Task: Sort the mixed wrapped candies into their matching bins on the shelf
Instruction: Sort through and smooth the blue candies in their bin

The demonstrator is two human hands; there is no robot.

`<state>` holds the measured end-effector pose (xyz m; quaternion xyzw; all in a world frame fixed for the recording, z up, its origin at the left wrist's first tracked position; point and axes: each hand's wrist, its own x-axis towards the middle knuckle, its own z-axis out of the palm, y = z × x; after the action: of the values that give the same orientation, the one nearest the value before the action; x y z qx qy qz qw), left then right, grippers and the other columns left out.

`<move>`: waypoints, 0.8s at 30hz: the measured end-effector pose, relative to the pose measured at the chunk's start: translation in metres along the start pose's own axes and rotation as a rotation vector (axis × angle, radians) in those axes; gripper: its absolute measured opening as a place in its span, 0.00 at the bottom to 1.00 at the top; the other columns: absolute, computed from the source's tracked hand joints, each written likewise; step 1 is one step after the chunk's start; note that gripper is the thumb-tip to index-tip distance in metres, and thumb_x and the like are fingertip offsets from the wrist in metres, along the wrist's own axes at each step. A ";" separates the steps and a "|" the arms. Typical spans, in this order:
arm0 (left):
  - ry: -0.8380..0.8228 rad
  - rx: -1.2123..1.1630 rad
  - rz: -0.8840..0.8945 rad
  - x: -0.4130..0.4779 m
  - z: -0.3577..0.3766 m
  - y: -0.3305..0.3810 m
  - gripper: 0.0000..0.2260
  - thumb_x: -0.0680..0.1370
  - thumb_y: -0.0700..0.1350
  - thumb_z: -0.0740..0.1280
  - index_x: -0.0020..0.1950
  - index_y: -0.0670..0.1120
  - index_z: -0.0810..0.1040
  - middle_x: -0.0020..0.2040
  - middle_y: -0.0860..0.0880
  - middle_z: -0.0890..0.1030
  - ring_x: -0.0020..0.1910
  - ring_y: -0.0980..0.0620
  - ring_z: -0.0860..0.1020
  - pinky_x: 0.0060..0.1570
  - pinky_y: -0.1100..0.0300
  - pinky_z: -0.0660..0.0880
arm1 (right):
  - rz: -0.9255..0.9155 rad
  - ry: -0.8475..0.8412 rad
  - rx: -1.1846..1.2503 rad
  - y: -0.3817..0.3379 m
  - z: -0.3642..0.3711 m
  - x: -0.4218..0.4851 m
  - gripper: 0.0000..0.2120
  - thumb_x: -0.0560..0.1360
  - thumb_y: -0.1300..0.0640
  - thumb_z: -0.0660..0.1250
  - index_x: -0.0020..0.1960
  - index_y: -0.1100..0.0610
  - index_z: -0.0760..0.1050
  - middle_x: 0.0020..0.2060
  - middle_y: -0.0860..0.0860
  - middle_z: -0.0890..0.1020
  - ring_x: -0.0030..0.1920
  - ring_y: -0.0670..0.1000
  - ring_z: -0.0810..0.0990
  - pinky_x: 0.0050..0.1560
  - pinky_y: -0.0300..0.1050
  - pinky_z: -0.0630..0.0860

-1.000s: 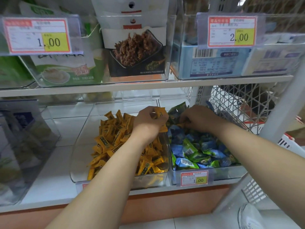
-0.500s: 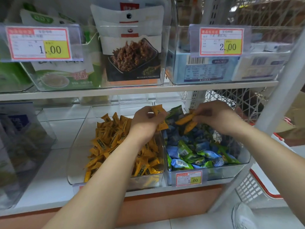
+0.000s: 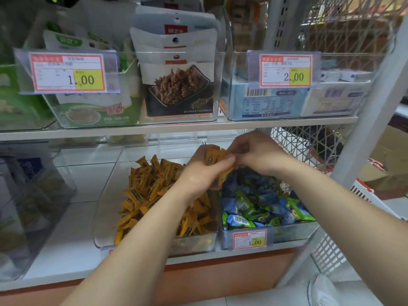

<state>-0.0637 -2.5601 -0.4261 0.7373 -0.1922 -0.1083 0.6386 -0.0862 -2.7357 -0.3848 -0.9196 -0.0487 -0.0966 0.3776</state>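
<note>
Two clear bins stand side by side on the lower shelf. The left bin (image 3: 103, 219) holds a heap of yellow wrapped candies (image 3: 145, 191). The right bin (image 3: 293, 234) holds blue and green wrapped candies (image 3: 254, 206). My left hand (image 3: 203, 173) grips several yellow candies (image 3: 213, 157) above the divide between the bins. My right hand (image 3: 256, 153) meets it there, its fingertips pinching at the same bunch of yellow candies. Both hands hover over the rear part of the blue and green pile.
The upper shelf (image 3: 176, 129) hangs close above my hands, carrying clear bins of snack packets (image 3: 176, 85) and boxes (image 3: 276, 102). A clear bin (image 3: 33, 195) stands at far left. A white mesh panel (image 3: 309, 149) and a shelf post (image 3: 364, 133) close the right side.
My right hand lifted yellow candies out of the blue and green bin and brought them left to my left hand. The hands now touch; the view came closer.
</note>
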 end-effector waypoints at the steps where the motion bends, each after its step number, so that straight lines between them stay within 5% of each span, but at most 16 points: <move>1: 0.017 0.004 0.005 0.000 -0.006 -0.001 0.15 0.71 0.57 0.76 0.53 0.58 0.74 0.45 0.57 0.84 0.44 0.59 0.83 0.35 0.60 0.81 | 0.009 -0.006 -0.016 -0.004 0.003 0.006 0.06 0.71 0.54 0.77 0.37 0.48 0.82 0.33 0.44 0.85 0.35 0.41 0.83 0.37 0.34 0.77; 5: 0.181 0.133 -0.015 0.006 -0.036 -0.005 0.21 0.69 0.53 0.79 0.58 0.54 0.76 0.51 0.53 0.83 0.48 0.53 0.82 0.40 0.56 0.82 | 0.060 -0.019 0.366 -0.010 0.020 0.022 0.03 0.73 0.57 0.77 0.42 0.52 0.83 0.38 0.47 0.87 0.40 0.48 0.86 0.45 0.40 0.82; 8: 0.311 0.366 0.010 0.009 -0.065 -0.015 0.23 0.71 0.53 0.77 0.62 0.55 0.73 0.54 0.53 0.80 0.45 0.56 0.78 0.38 0.64 0.74 | 0.143 0.145 0.507 0.006 0.014 0.035 0.03 0.74 0.54 0.74 0.47 0.52 0.81 0.42 0.48 0.87 0.41 0.51 0.87 0.44 0.45 0.83; 11: 0.327 0.714 -0.050 0.010 -0.087 -0.027 0.29 0.71 0.56 0.75 0.70 0.55 0.70 0.62 0.50 0.78 0.57 0.48 0.77 0.54 0.55 0.75 | 0.156 0.223 0.277 0.039 0.012 0.041 0.02 0.73 0.54 0.72 0.42 0.52 0.82 0.37 0.43 0.86 0.38 0.41 0.84 0.40 0.39 0.75; 14: 0.332 0.974 -0.006 0.014 -0.085 -0.032 0.34 0.72 0.60 0.73 0.75 0.52 0.67 0.74 0.48 0.69 0.73 0.45 0.66 0.72 0.49 0.64 | 0.127 0.049 0.050 0.065 0.024 0.040 0.01 0.75 0.51 0.72 0.46 0.45 0.83 0.39 0.37 0.84 0.43 0.33 0.81 0.45 0.30 0.73; 18: 0.190 0.738 0.086 0.019 -0.048 -0.027 0.27 0.73 0.62 0.70 0.71 0.58 0.71 0.70 0.54 0.73 0.66 0.50 0.74 0.65 0.55 0.71 | 0.085 -0.320 -0.169 0.079 0.047 0.033 0.20 0.74 0.42 0.71 0.66 0.39 0.75 0.63 0.40 0.77 0.62 0.43 0.75 0.64 0.42 0.71; 20: 0.069 0.746 0.086 0.017 -0.027 -0.030 0.28 0.73 0.63 0.69 0.71 0.56 0.71 0.68 0.52 0.75 0.64 0.49 0.75 0.62 0.56 0.72 | 0.034 -0.422 -0.240 0.082 0.051 0.025 0.25 0.71 0.37 0.71 0.67 0.37 0.73 0.62 0.36 0.75 0.62 0.40 0.73 0.62 0.41 0.70; 24: -0.039 0.818 0.120 0.014 -0.009 -0.040 0.25 0.70 0.60 0.67 0.64 0.51 0.75 0.61 0.46 0.78 0.60 0.44 0.76 0.55 0.56 0.73 | 0.003 -0.443 -0.495 0.088 0.029 0.016 0.16 0.72 0.35 0.68 0.58 0.38 0.78 0.55 0.38 0.78 0.56 0.44 0.77 0.58 0.48 0.75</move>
<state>-0.0417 -2.5537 -0.4624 0.9155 -0.2742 0.0005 0.2945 -0.0522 -2.7769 -0.4618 -0.9822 -0.1031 0.0974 0.1230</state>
